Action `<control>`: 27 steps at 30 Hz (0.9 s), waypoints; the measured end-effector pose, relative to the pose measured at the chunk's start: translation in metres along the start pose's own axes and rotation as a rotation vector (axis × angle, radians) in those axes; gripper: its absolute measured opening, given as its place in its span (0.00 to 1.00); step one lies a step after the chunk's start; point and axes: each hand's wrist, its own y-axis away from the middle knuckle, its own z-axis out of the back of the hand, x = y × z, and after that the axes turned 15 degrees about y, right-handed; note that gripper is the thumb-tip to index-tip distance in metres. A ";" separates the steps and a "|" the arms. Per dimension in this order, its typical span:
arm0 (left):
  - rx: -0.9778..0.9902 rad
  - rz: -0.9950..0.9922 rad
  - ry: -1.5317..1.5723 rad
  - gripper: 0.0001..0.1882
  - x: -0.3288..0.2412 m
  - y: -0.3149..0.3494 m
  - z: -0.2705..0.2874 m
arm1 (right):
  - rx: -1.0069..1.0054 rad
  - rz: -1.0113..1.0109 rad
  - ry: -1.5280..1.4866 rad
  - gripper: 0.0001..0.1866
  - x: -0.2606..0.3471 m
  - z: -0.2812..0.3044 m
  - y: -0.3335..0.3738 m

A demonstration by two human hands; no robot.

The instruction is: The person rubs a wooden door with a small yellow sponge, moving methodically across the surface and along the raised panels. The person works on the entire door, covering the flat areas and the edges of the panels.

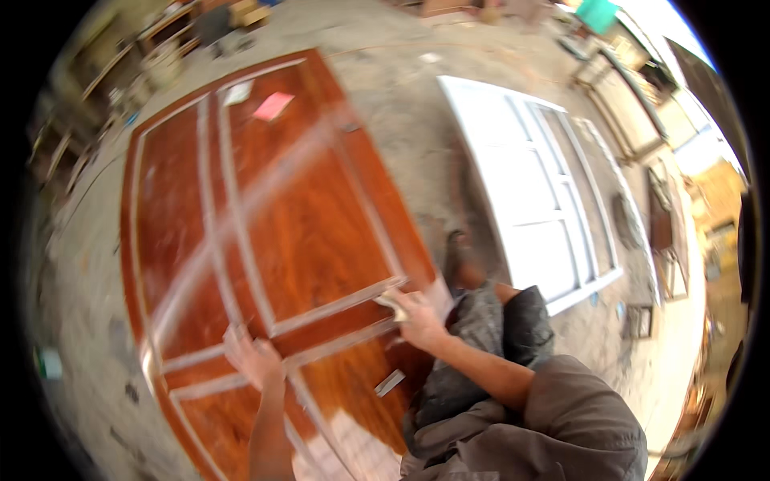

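Note:
A large glossy red-brown wooden door (317, 232) lies flat before me, with pale whitish bands along its panel edges. My right hand (420, 321) is closed around a small pale folded pad (391, 305), pressing it on a pale band near the door's right edge. The pad's material is too blurred to tell. My left hand (253, 357) rests on the door's middle rail, fingers stretched out and holding nothing. A small greyish strip (390, 382) lies on the lower panel below my right hand. Farther up lie a pink sheet (273, 106) and a whitish scrap (237, 93).
A white panelled door or frame (525, 188) lies to the right, beyond my legs. Concrete floor (385, 104) surrounds both. A dark-framed stand (622, 104) is at the far right, and shelves with clutter (164, 64) are at the far left. Another person's foot or leg may show near the white frame.

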 end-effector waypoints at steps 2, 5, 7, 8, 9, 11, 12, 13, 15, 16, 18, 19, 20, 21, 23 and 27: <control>-0.041 -0.032 -0.108 0.29 0.029 0.004 0.003 | -0.039 -0.099 -0.296 0.35 0.009 -0.002 -0.014; 0.000 0.014 -0.214 0.27 0.025 -0.001 0.004 | 0.025 -0.292 -0.535 0.32 -0.010 0.009 -0.027; 0.063 0.016 -0.199 0.27 0.008 0.003 0.001 | 0.122 -0.381 -0.606 0.29 -0.022 0.015 -0.014; 0.052 -0.008 -0.200 0.27 0.012 0.003 -0.003 | 0.178 -0.388 -0.651 0.28 -0.027 0.020 -0.011; 0.044 -0.032 -0.207 0.27 0.021 0.002 -0.005 | 0.240 -0.398 -0.701 0.26 -0.029 0.022 -0.006; 0.029 -0.039 -0.224 0.27 0.031 0.002 -0.010 | 0.254 -0.383 -0.690 0.23 -0.030 0.024 0.000; 0.031 -0.029 -0.237 0.27 0.032 0.001 -0.010 | 0.255 -0.374 -0.651 0.24 -0.029 0.025 0.003; 0.032 -0.016 -0.250 0.27 0.032 0.000 -0.010 | 0.257 -0.362 -0.611 0.24 -0.028 0.024 0.004; 0.061 0.005 -0.244 0.27 0.026 0.001 -0.004 | 0.053 -0.184 -0.452 0.26 -0.028 0.014 0.011; 0.076 0.018 -0.237 0.27 0.022 0.001 -0.002 | -0.048 -0.093 -0.367 0.27 -0.028 0.011 0.012; 0.035 -0.006 -0.228 0.27 0.028 -0.007 -0.002 | -0.044 -0.016 -0.242 0.30 -0.025 0.013 0.001; 0.026 -0.008 -0.254 0.27 0.035 -0.001 0.009 | -0.017 0.020 -0.201 0.31 -0.014 0.011 0.000; 0.001 -0.036 -0.202 0.27 0.034 -0.003 0.004 | -0.008 0.007 -0.131 0.34 -0.012 0.021 -0.005; 0.004 -0.062 -0.195 0.27 0.032 -0.003 0.006 | -0.114 0.122 -0.145 0.35 -0.015 0.016 -0.002; 0.016 -0.120 -0.145 0.27 0.028 -0.002 -0.003 | -0.173 0.130 0.006 0.39 -0.031 0.012 0.000; 0.022 -0.099 -0.097 0.27 0.027 -0.002 -0.006 | -0.089 0.044 0.000 0.48 -0.052 -0.006 0.000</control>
